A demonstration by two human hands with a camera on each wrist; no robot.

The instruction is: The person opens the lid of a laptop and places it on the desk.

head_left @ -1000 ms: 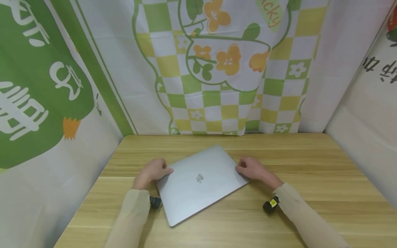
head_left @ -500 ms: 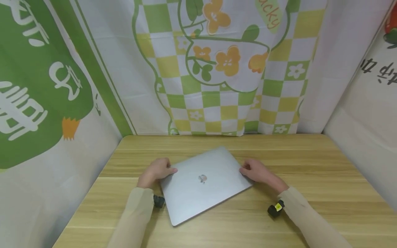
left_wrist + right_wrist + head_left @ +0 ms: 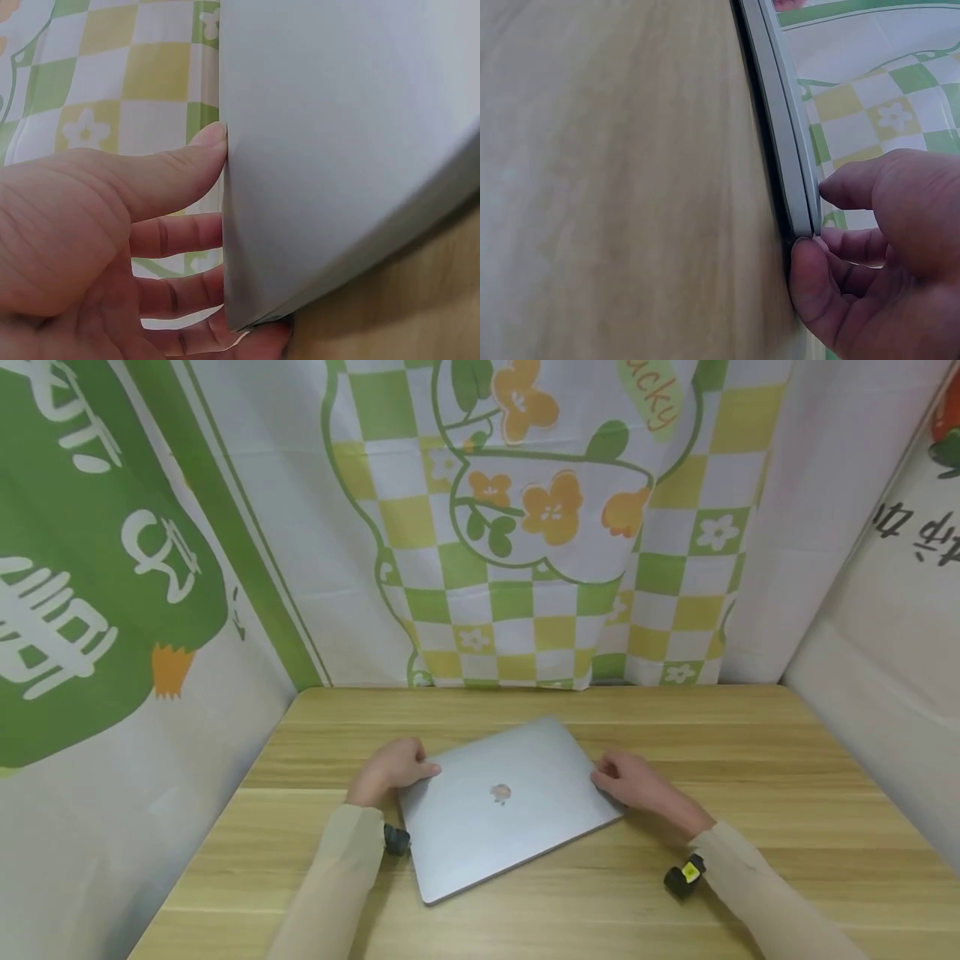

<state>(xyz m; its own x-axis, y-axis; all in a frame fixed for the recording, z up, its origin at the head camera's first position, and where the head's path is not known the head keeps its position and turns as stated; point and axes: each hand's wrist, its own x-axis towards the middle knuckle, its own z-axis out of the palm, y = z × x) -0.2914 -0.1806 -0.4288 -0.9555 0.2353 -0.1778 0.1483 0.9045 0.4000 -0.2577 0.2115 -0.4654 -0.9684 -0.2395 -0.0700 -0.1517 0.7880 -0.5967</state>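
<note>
A closed silver laptop (image 3: 502,835) with an apple logo on its lid lies at a slant on the wooden table. At its left side my left hand (image 3: 395,768) grips the edge, thumb on the lid; in the left wrist view the fingers of that hand (image 3: 180,234) go behind and under the laptop (image 3: 322,150). On the opposite side my right hand (image 3: 637,785) pinches the edge near the right corner. The right wrist view has the thin side of the laptop (image 3: 780,120) between the thumb and curled fingers of the right hand (image 3: 900,232).
The wooden table (image 3: 750,760) extends around the laptop on all sides. Behind it hangs a checked green and yellow curtain (image 3: 510,602). Printed cloth walls (image 3: 97,810) stand at the left and right. Small black cameras (image 3: 682,878) sit at both wrists.
The laptop has shifted a little to the right across the table, turning hardly at all. Both hands have moved right along with it, keeping their hold on its edges.
</note>
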